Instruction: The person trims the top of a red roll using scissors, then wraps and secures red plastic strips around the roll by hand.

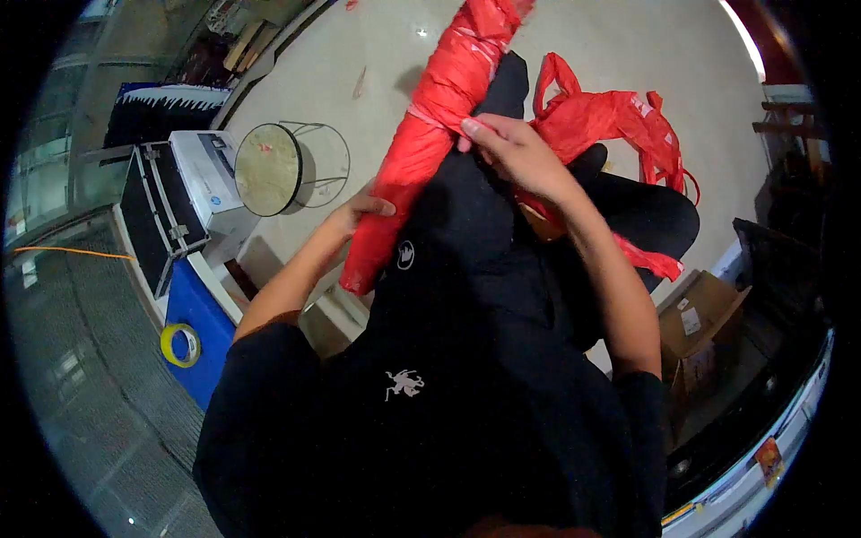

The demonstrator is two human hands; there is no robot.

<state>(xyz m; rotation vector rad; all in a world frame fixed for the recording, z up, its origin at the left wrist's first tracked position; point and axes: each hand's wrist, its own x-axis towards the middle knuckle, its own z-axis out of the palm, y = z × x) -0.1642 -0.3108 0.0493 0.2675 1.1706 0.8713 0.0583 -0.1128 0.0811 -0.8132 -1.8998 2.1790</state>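
Note:
A long roll wrapped in red plastic point(421, 125) lies slanted across my lap, its far end running up past the top edge. Around its lower part is my left hand point(363, 211), with the thumb on top and most fingers hidden underneath. My right hand point(507, 148) is closed at the roll's right side, thumb and fingers pinching the red wrapping. A pale band crosses the roll near that pinch. What is inside the wrapping is hidden. Loose crumpled red plastic point(610, 117) spreads beyond my right hand, and another red strip point(650, 258) sticks out beside my right forearm.
A round-topped stool point(267, 170) lies on its side on the pale floor. At left are a white HP box point(215, 184), a black hard case point(161, 215) and a yellow tape roll point(180, 346) on a blue surface point(193, 300). An open cardboard box point(698, 314) stands at right.

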